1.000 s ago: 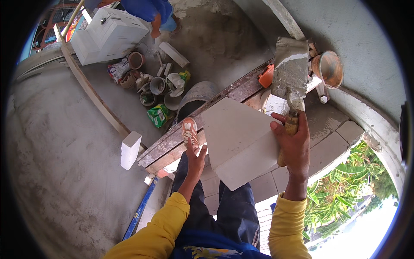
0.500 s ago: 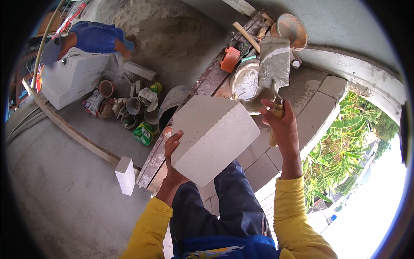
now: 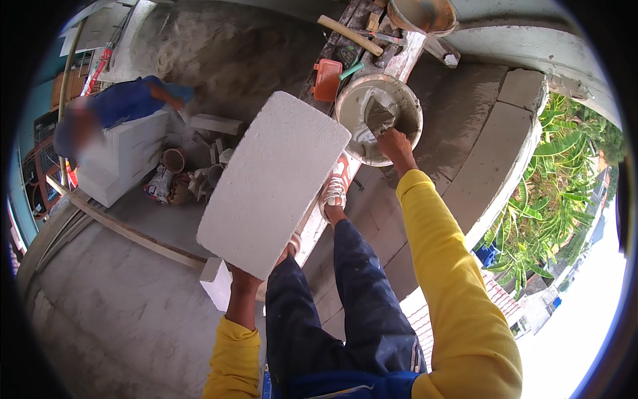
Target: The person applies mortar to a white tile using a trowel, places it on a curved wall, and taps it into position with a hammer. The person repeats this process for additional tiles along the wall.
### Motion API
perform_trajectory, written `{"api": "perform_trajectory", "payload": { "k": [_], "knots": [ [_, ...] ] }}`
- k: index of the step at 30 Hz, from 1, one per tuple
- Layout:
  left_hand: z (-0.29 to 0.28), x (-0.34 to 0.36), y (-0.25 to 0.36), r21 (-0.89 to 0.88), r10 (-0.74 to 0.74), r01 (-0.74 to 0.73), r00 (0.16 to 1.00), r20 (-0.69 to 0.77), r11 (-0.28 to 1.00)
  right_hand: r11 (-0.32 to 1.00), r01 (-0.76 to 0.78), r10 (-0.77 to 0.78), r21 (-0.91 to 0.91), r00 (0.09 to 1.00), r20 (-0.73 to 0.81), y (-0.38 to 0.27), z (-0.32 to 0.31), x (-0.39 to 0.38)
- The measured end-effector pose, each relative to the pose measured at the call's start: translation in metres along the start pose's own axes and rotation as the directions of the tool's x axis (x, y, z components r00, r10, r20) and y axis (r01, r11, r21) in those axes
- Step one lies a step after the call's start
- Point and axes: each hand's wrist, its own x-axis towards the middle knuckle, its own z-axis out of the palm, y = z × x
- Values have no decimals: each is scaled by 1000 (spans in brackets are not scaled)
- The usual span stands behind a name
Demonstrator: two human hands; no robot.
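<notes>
My left hand (image 3: 242,284), mostly hidden, holds a large pale rectangular block (image 3: 272,186) from beneath, left of centre. The block's broad face is turned up toward me. My right hand (image 3: 395,147) is closed round the handle of a trowel, whose blade (image 3: 380,116) is down inside a bucket (image 3: 414,106) of grey mortar, up and right of the block. My feet in red-and-white shoes (image 3: 335,186) stand on a wooden plank, partly under the block.
A co-worker in blue (image 3: 119,100) bends over stacked white blocks (image 3: 133,159) at left, near pots and bags. An orange container (image 3: 326,80), a wooden-handled tool (image 3: 349,34) and a bowl (image 3: 419,14) sit on the plank. At right, a block ledge (image 3: 478,166) drops off toward foliage.
My right hand has lowered the trowel forward into the bucket. My left hand has turned and lifted the block, its broad face now upward. The view has shifted; the co-worker bends over the stack.
</notes>
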Motion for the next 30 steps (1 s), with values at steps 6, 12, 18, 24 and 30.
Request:
{"api": "perform_trajectory", "payload": {
  "k": [6, 12, 18, 24, 30],
  "knots": [
    [-2, 65, 49, -258, -77, 45, 990, -117, 965, 900, 9, -37, 435, 998, 54, 25, 24, -5],
    [20, 103, 92, -246, -159, 115, 973, -165, 962, 730, 80, -37, 678, 996, -77, 105, 40, -73],
    [33, 119, 117, -379, -102, 13, 971, -217, 925, 421, 424, -107, 802, 901, -420, 75, -28, -179],
    [48, 123, 129, -383, -118, 30, 971, -210, 923, 613, 757, -248, 227, 457, -854, 5, -75, -190],
    [50, 132, 127, -373, -97, -6, 962, -256, 928, 784, 603, -426, -146, 353, -833, 35, -55, -193]
  ]
}}
